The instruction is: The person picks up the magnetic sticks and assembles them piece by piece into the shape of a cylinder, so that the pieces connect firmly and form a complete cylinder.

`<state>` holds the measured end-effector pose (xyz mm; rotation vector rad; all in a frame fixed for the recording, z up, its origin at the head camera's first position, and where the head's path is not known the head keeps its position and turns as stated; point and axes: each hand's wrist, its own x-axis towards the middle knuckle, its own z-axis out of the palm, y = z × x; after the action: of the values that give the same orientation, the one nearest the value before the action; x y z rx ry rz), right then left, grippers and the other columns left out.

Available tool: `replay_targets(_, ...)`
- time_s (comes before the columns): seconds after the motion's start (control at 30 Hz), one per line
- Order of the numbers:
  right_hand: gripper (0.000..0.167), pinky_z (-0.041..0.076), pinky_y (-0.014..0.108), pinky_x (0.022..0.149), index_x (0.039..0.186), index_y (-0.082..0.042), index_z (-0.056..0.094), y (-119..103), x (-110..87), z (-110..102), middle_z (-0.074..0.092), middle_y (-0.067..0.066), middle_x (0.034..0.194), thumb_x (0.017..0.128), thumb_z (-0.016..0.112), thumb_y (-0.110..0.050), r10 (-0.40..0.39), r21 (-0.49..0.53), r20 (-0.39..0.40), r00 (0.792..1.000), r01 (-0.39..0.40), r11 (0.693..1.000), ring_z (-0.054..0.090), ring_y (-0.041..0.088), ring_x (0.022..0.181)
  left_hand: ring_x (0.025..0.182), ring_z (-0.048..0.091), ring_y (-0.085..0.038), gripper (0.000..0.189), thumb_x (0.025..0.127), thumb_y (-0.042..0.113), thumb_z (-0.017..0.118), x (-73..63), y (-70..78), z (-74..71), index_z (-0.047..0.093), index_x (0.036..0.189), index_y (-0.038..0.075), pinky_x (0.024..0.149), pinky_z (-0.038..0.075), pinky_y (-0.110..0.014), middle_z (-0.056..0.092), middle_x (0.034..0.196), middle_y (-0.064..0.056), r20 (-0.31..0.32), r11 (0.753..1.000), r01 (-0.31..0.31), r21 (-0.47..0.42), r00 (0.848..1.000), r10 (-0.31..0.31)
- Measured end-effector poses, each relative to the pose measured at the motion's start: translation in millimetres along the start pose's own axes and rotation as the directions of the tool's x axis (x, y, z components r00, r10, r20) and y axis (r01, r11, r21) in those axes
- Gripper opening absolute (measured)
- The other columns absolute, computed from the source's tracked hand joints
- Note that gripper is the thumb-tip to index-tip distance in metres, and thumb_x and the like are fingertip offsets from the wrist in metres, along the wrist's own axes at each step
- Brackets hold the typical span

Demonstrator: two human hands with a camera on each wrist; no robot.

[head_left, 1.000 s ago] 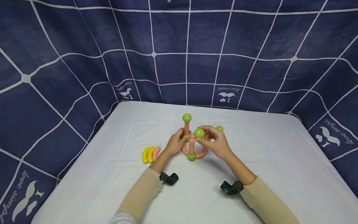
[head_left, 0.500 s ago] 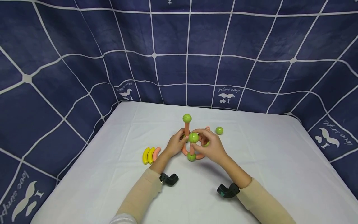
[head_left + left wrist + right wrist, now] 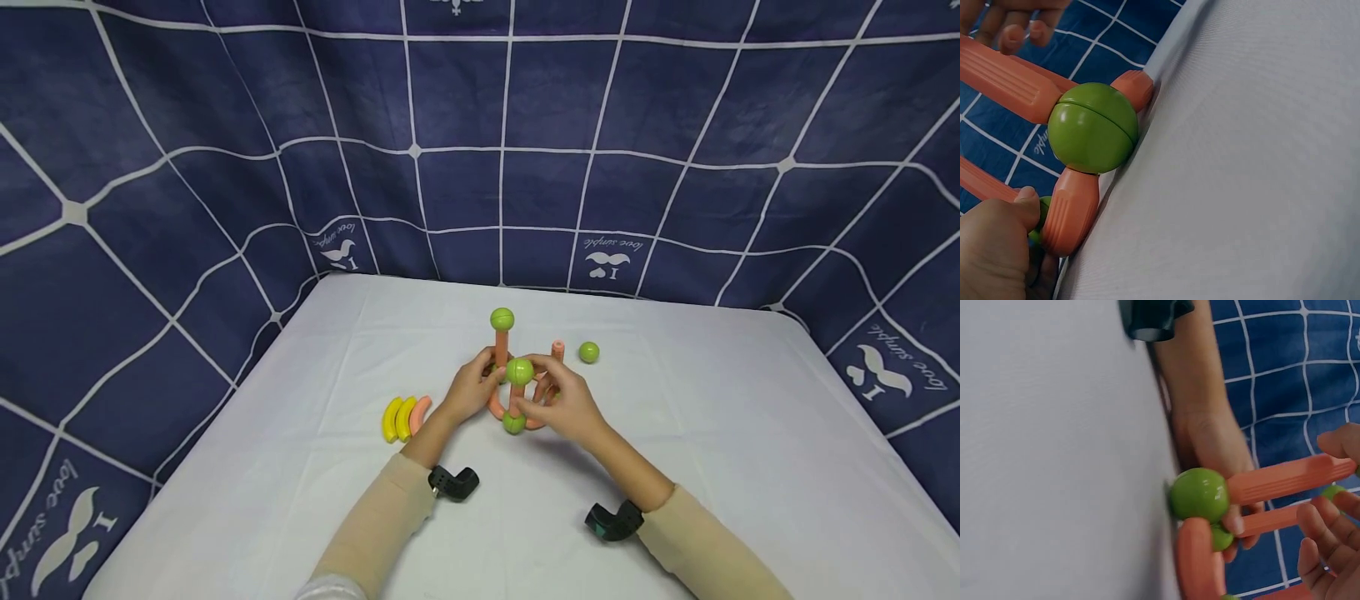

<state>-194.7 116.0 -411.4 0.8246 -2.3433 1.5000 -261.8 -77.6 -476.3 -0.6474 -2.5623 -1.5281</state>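
Observation:
On the white table stands a toy frame of orange sticks joined by green balls, with a curved-stick ring (image 3: 497,407) at its base. My left hand (image 3: 474,385) grips the rear left joint, a green ball (image 3: 1043,215) largely hidden by my thumb. The rear left post (image 3: 502,348) carries a green ball (image 3: 502,319). A second green ball (image 3: 519,372) tops the front post (image 3: 517,398). My right hand (image 3: 564,402) has its index finger at this ball and its thumb on the post just below. Behind that hand rises a bare-topped post (image 3: 558,350).
A loose green ball (image 3: 588,352) lies behind the frame on the right. To the left, two yellow curved sticks (image 3: 398,418) and an orange curved stick (image 3: 421,415) lie side by side on the table (image 3: 720,433). A dark blue gridded curtain (image 3: 465,187) surrounds the table.
My right hand has brought the green ball leftward and down onto the front post's top. Its thumb has since slid lower, onto the post. My left hand has kept its place.

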Motion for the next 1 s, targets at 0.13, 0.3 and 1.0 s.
replay_targets(0.13, 0.035, 0.046, 0.025, 0.054, 0.106, -0.003, 0.066, 15.3, -7.4, 3.6, 0.064, 0.012, 0.087, 0.076, 0.083, -0.009, 0.002, -0.015, 0.042, 0.999, -0.001, 1.000, 0.055, 0.015, 0.062, 0.110, 0.061, -0.024, 0.030, 0.100, 0.019, 0.057, -0.3, 0.3, 0.1, 0.055, 0.129, 0.010, 0.095, 0.047, -0.040, 0.064, 0.124, -0.009, -0.005, 1.000, 0.004, -0.004, 1.000, -0.004)
replay_targets(0.3, 0.028, 0.044, 0.024, 0.052, 0.096, -0.006, 0.066, 30.3, -14.4, 7.1, 0.064, 0.009, 0.086, 0.076, 0.083, -0.013, -0.006, -0.076, 0.080, 0.997, 0.012, 0.997, 0.049, 0.006, 0.058, 0.109, 0.062, -0.023, 0.032, 0.099, 0.018, 0.057, -0.5, 1.8, 0.4, 0.055, 0.130, 0.010, 0.093, 0.048, -0.039, 0.063, 0.124, -0.010, 0.001, 1.000, 0.012, -0.019, 1.000, -0.011)
replay_targets(1.0, 0.030, 0.049, 0.026, 0.069, 0.101, -0.011, 0.070, 41.7, -24.4, 13.3, 0.063, -0.005, 0.089, 0.076, 0.084, -0.022, 0.036, -0.277, 0.160, 0.986, 0.010, 0.961, 0.056, 0.009, 0.079, 0.129, 0.045, -0.033, 0.052, 0.096, 0.014, 0.057, -15.7, 22.7, -3.5, 0.041, 0.141, -0.006, 0.106, 0.036, -0.048, 0.049, 0.136, -0.022, 0.062, 0.987, 0.076, 0.140, 0.994, -0.085)
